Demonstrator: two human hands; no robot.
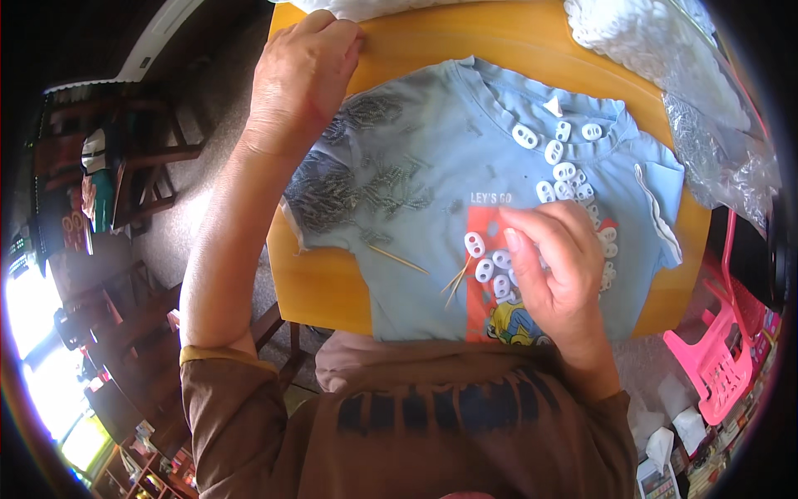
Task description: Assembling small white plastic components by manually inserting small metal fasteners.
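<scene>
A light-blue T-shirt [424,166] lies spread on a wooden table. My left hand [312,71] is closed over the far left of the table, beyond the shirt's sleeve; its fingertips are turned away, so anything in them is hidden. Below it, many small dark metal springs [324,200] are heaped on the shirt. My right hand [561,258] hovers over the shirt's print, thumb and forefinger drawn together; I cannot make out what is between them. Around it lie white oval plastic pieces with two holes [474,244]. Thin wooden sticks [399,259] rest left of it.
Bare wood of the table [324,287] shows around the shirt. A clear plastic bag of white pieces [619,37] stands at the far right, with crumpled clear plastic [719,154] beside it. A pink plastic chair [715,362] is at the right, dark wooden furniture [141,158] at the left.
</scene>
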